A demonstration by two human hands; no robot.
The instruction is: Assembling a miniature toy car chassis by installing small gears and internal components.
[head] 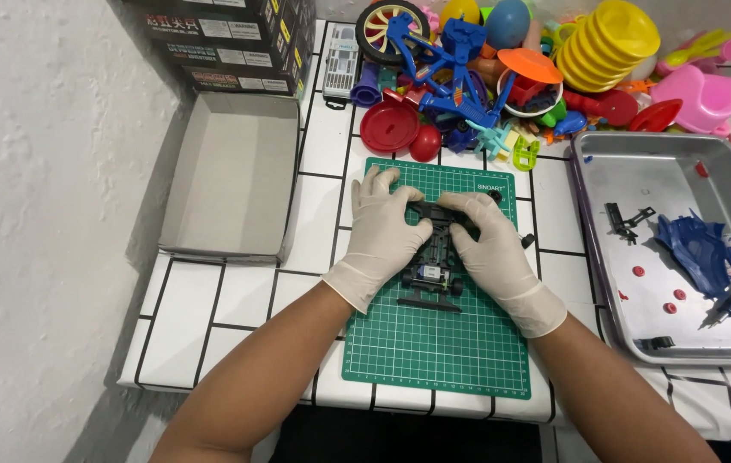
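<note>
Left hand, in a pale glove, closed narrowly on the upper left part of the small black toy car chassis, fingertips curled onto its far end. Right hand, gloved likewise, closed on the upper right part of the same chassis, fingers meeting the left hand's over the far end. Both hands gripping; neither free.

Chassis resting on the green cutting mat, about mid-width, in the half toward the mat's far edge. Long axis running from near edge to far edge of the mat. Near end showing a flat black bar and a light-coloured motor block; which end is the front, not determinable. Two loose black wheels lying by the mat's right edge.

Step judged in hand: working a part at the far end of the chassis, pressing or prising; which, not discernible. Next move judged to call for a steady two-handed hold and light finger pressure.

Metal tray off the mat's right edge, holding a blue car shell. Open cardboard box off the left edge. Heap of coloured plastic toys along the table's far edge.
</note>
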